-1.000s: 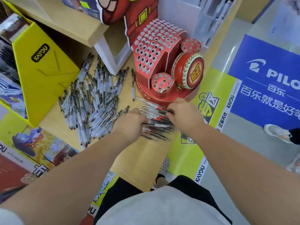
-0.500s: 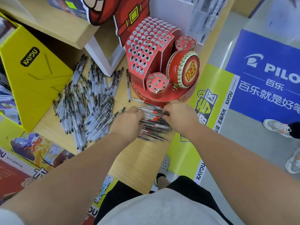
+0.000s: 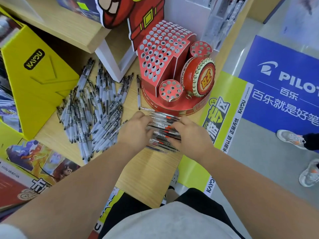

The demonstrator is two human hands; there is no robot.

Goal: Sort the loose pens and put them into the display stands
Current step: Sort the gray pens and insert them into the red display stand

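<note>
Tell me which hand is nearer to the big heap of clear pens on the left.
Left. The left hand lies just right of the clear pen heap, almost touching its edge. The right hand is farther right, across the red-marked pen bundle.

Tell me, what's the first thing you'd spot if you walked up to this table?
Probably the bright red display stand at the back of the wooden table, full of empty round holes, with a gold-rimmed red drum on its right side. Left of it sprawls a big heap of clear pens. In front of the stand, the left hand and right hand are squeezing together a smaller bunch of red-accented pens.
</note>
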